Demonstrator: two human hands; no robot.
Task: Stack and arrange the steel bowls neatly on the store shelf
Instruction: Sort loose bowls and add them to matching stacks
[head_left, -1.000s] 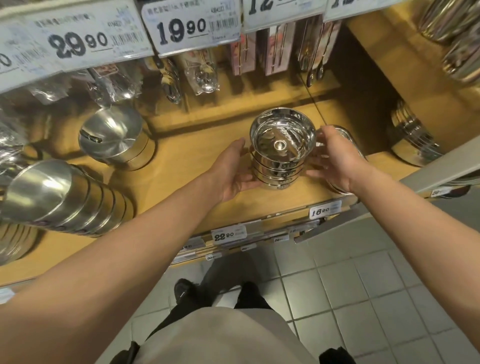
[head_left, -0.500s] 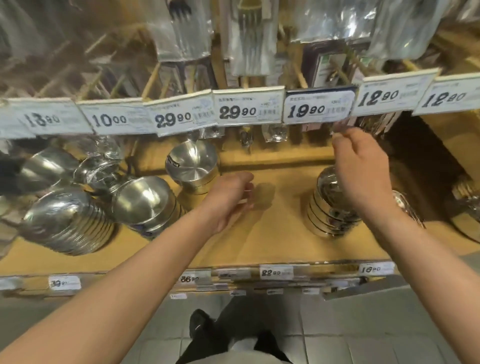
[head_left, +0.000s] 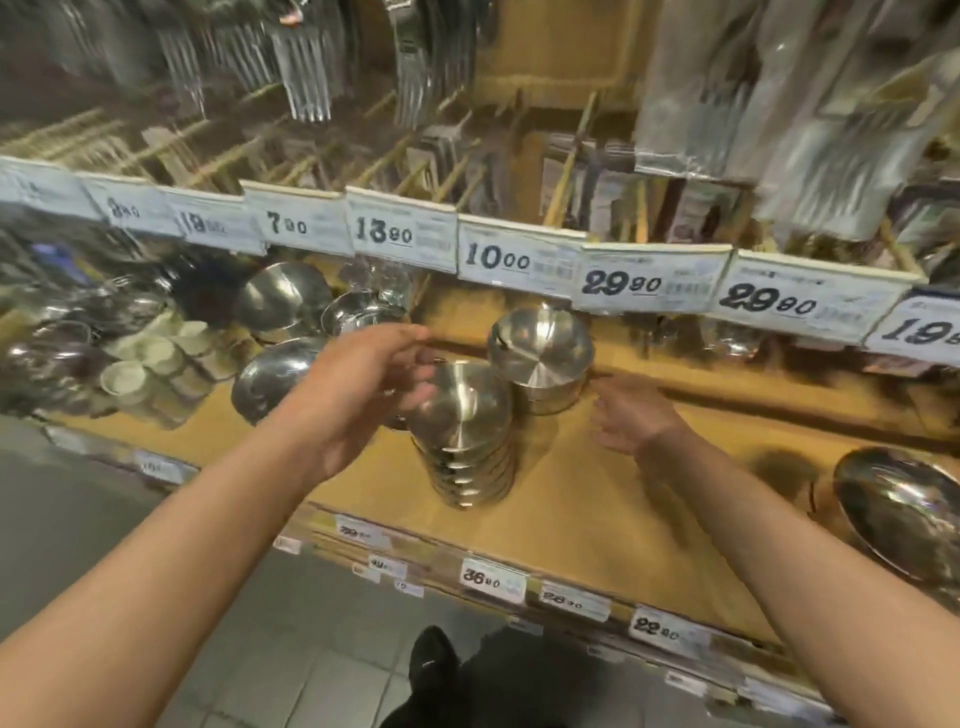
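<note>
Item count, bowl shelf (head_left: 597, 519)

Hands: two, left hand (head_left: 363, 395) and right hand (head_left: 631, 415). Bowl stacks standing upside down mid-shelf: two, front stack (head_left: 467, 441) and rear stack (head_left: 543, 358). Readable hanging price tags (head_left: 514, 257): about nine. Bowls per stack: too blurred to count.

Bare shelf (head_left: 597, 499) lies open right of the front bowl stack (head_left: 467, 436), up to the large bowl (head_left: 904, 514) at far right. Behind the stack, a second stack (head_left: 540, 358) stands just beside it, leaving only a narrow gap. The left side is crowded by tilted bowls (head_left: 275, 374) and cups (head_left: 150, 364), and price tags (head_left: 519, 257) overhang the shelf from above.
</note>
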